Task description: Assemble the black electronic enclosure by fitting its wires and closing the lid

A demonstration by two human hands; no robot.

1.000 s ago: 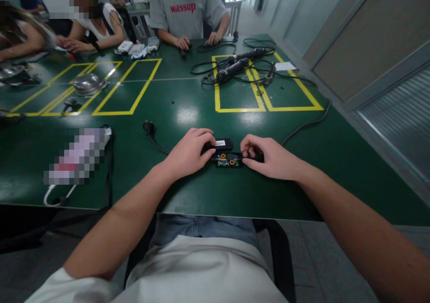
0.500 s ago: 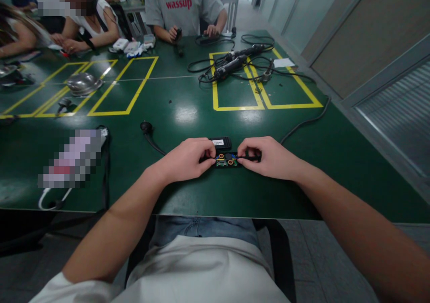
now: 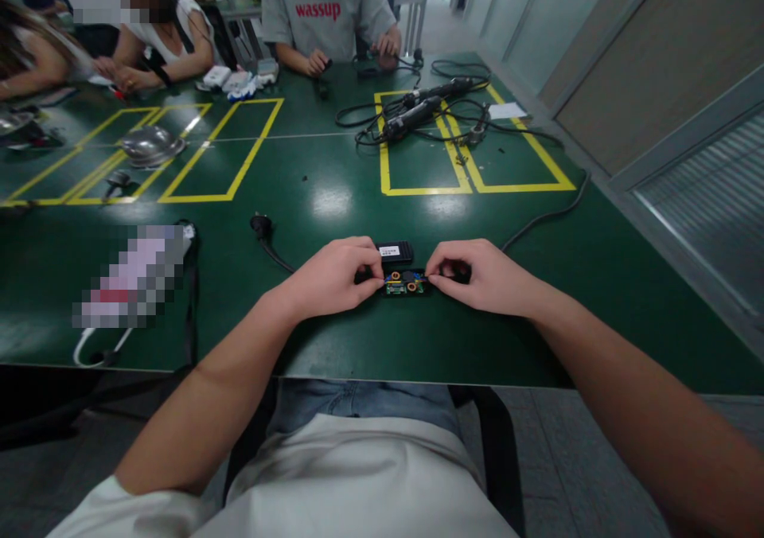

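See an uncovered black electronics housing (image 3: 404, 294), lying face-up on the green tabletop (image 3: 334, 347) between both hands, with circuit board (image 3: 395, 290) and copper-coloured coils (image 3: 411, 286) exposed. Note the left hand (image 3: 341, 279) at 9 o'clock, with thumb and fingertip pinched at the near end, seemingly on the plug cord (image 3: 276, 258); note the right hand (image 3: 485, 279) at 3 o'clock, pinched likewise, apparently on the thin dark cable (image 3: 546, 216). Judge this paired hold a way of keeping both leads in line with the housing; cannot make out exact contact. Find the labelled, ribbed cover (image 3: 406, 253) just beyond at 12 o'clock, presumably there to leave the board reachable. Find the plug (image 3: 261, 225) loose at 10 o'clock, likely to give slack. Farther out, see corded rod-shaped tools (image 3: 415, 118) at 12, partly inside yellow tape (image 3: 383, 172), perhaps marking stations, and a co-worker's hand (image 3: 318, 62) at 11.
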